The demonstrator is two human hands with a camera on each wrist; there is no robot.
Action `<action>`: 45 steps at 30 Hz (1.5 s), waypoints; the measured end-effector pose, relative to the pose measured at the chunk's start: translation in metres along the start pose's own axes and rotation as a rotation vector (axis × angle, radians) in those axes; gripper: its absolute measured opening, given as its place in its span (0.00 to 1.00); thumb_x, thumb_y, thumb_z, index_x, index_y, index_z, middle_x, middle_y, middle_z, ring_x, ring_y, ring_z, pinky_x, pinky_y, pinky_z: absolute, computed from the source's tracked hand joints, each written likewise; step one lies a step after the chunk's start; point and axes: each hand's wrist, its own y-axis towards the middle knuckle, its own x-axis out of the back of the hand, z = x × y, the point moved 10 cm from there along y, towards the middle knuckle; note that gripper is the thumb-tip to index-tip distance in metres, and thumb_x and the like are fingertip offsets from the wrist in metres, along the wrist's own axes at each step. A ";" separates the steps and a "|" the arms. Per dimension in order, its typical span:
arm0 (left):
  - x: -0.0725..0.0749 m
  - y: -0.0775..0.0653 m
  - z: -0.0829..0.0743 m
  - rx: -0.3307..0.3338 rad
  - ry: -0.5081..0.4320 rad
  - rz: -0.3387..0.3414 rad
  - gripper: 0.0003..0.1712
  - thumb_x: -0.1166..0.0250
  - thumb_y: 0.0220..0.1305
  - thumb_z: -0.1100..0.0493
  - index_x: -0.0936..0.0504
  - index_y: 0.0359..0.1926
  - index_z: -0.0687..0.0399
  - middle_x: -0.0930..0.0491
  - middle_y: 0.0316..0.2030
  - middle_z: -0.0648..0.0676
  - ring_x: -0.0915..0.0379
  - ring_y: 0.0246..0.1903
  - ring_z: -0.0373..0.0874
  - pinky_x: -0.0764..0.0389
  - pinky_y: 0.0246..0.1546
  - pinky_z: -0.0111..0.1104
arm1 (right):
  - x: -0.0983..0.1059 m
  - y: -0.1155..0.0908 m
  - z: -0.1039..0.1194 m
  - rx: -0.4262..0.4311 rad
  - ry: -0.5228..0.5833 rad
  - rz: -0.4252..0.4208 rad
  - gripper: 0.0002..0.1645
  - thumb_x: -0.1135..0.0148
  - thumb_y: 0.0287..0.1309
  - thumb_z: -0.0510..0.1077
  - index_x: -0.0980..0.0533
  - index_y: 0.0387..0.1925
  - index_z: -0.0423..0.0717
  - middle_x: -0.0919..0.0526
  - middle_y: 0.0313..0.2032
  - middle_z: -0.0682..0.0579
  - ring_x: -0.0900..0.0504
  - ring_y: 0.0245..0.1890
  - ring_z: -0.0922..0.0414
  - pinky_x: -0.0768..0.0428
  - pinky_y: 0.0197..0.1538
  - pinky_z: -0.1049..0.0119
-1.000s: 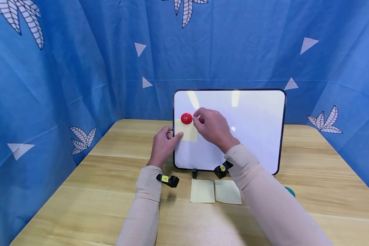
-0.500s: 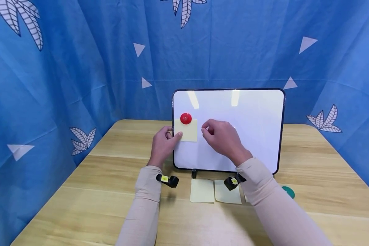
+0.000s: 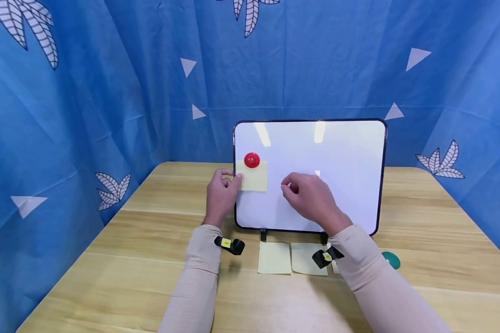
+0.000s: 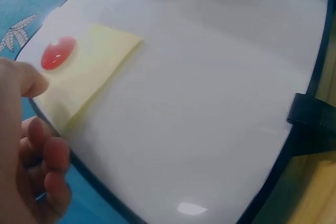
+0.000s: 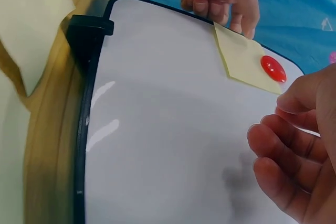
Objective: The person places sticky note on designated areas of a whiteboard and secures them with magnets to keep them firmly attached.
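Observation:
A black-framed whiteboard stands upright on the table. On its left part is a pale yellow sticky note, with a round red magnet over its top edge. My left hand grips the board's left edge, the thumb in front, overlapping the note's left side, and the fingers curled beyond the frame. In the right wrist view my right hand hovers before the board with nothing in it, fingers loosely bent and thumb close to the index finger. The note's lower part lifts slightly from the board.
Sticky notes lie in a row before the board: one at left, one in the middle, and a third partly hidden by my right wrist. A green magnet lies farther right on the wooden table. Blue curtain surrounds the table.
My right hand has moved from beside the red magnet down and to the right, away from the note. My left thumb has slid slightly up and left toward the board's edge.

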 end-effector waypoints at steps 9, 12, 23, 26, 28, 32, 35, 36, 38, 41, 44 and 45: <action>0.010 -0.007 -0.003 -0.068 -0.004 -0.135 0.17 0.40 0.71 0.46 0.28 0.47 0.54 0.30 0.21 0.55 0.33 0.23 0.50 0.34 0.26 0.39 | -0.003 -0.018 -0.005 0.012 0.007 0.024 0.06 0.38 0.64 0.43 0.16 0.36 0.47 0.21 0.23 0.59 0.28 0.21 0.61 0.26 0.27 0.64; 0.011 -0.009 -0.007 -0.112 0.011 -0.142 0.14 0.40 0.71 0.48 0.27 0.39 0.53 0.29 0.22 0.55 0.32 0.25 0.50 0.33 0.27 0.39 | -0.002 -0.023 -0.007 0.012 0.014 0.024 0.06 0.38 0.64 0.42 0.16 0.34 0.48 0.22 0.22 0.59 0.28 0.21 0.61 0.26 0.28 0.64; 0.002 -0.016 -0.030 -0.306 0.149 -0.100 0.21 0.41 0.71 0.52 0.30 0.19 0.53 0.34 0.16 0.53 0.35 0.20 0.48 0.38 0.21 0.38 | 0.005 -0.035 -0.018 -0.003 0.006 0.018 0.08 0.40 0.63 0.42 0.16 0.32 0.49 0.20 0.25 0.60 0.26 0.24 0.62 0.25 0.31 0.63; -0.007 -0.020 -0.036 -0.347 0.183 -0.067 0.21 0.41 0.70 0.53 0.30 0.19 0.52 0.34 0.16 0.51 0.35 0.19 0.46 0.37 0.20 0.37 | 0.008 -0.038 -0.021 -0.013 -0.014 0.027 0.08 0.40 0.64 0.43 0.16 0.32 0.49 0.20 0.25 0.59 0.26 0.24 0.61 0.25 0.30 0.63; -0.015 -0.023 -0.041 -0.377 0.213 -0.030 0.21 0.40 0.70 0.53 0.29 0.19 0.51 0.33 0.15 0.50 0.34 0.19 0.45 0.36 0.20 0.37 | 0.011 -0.040 -0.024 -0.021 -0.027 0.034 0.07 0.39 0.63 0.43 0.16 0.32 0.48 0.20 0.25 0.59 0.26 0.24 0.60 0.25 0.30 0.63; -0.026 -0.029 -0.048 -0.426 0.300 0.009 0.20 0.41 0.69 0.51 0.28 0.19 0.48 0.33 0.14 0.47 0.34 0.17 0.42 0.35 0.20 0.36 | 0.012 -0.044 -0.030 -0.029 -0.049 0.062 0.07 0.39 0.63 0.43 0.16 0.32 0.49 0.21 0.25 0.59 0.26 0.25 0.60 0.25 0.30 0.63; -0.027 -0.032 -0.051 -0.444 0.349 -0.002 0.19 0.40 0.69 0.51 0.28 0.19 0.47 0.34 0.13 0.46 0.35 0.17 0.41 0.34 0.20 0.36 | 0.011 -0.046 -0.032 -0.024 -0.057 0.082 0.07 0.38 0.63 0.44 0.16 0.32 0.49 0.21 0.25 0.60 0.26 0.24 0.61 0.25 0.30 0.63; -0.027 -0.033 -0.051 -0.445 0.360 -0.004 0.19 0.40 0.69 0.51 0.28 0.19 0.47 0.34 0.13 0.45 0.35 0.16 0.41 0.34 0.20 0.36 | 0.012 -0.047 -0.033 -0.023 -0.058 0.086 0.07 0.38 0.63 0.44 0.16 0.32 0.49 0.21 0.25 0.60 0.26 0.24 0.61 0.25 0.30 0.63; -0.028 -0.036 -0.051 -0.442 0.373 0.009 0.19 0.40 0.69 0.51 0.28 0.20 0.47 0.34 0.13 0.45 0.35 0.17 0.41 0.34 0.20 0.36 | 0.012 -0.048 -0.035 -0.022 -0.060 0.095 0.07 0.38 0.63 0.44 0.15 0.32 0.49 0.21 0.25 0.60 0.26 0.24 0.61 0.25 0.30 0.63; -0.035 -0.042 -0.047 -0.441 0.408 0.071 0.18 0.42 0.69 0.51 0.27 0.20 0.45 0.34 0.13 0.44 0.35 0.16 0.40 0.33 0.20 0.35 | 0.013 -0.050 -0.038 -0.027 -0.065 0.106 0.08 0.39 0.64 0.43 0.15 0.32 0.49 0.21 0.25 0.60 0.27 0.24 0.61 0.26 0.30 0.63; -0.045 -0.050 -0.042 -0.454 0.465 0.156 0.18 0.44 0.70 0.50 0.27 0.20 0.43 0.35 0.13 0.43 0.35 0.16 0.38 0.33 0.20 0.34 | 0.016 -0.056 -0.043 -0.042 -0.075 0.117 0.08 0.39 0.64 0.43 0.16 0.32 0.50 0.22 0.24 0.61 0.27 0.25 0.61 0.26 0.30 0.63; -0.049 -0.053 -0.040 -0.458 0.479 0.187 0.18 0.44 0.70 0.50 0.28 0.20 0.42 0.35 0.13 0.43 0.35 0.16 0.38 0.33 0.21 0.34 | 0.017 -0.058 -0.045 -0.048 -0.078 0.122 0.08 0.39 0.64 0.43 0.16 0.32 0.50 0.22 0.24 0.61 0.27 0.25 0.61 0.26 0.30 0.63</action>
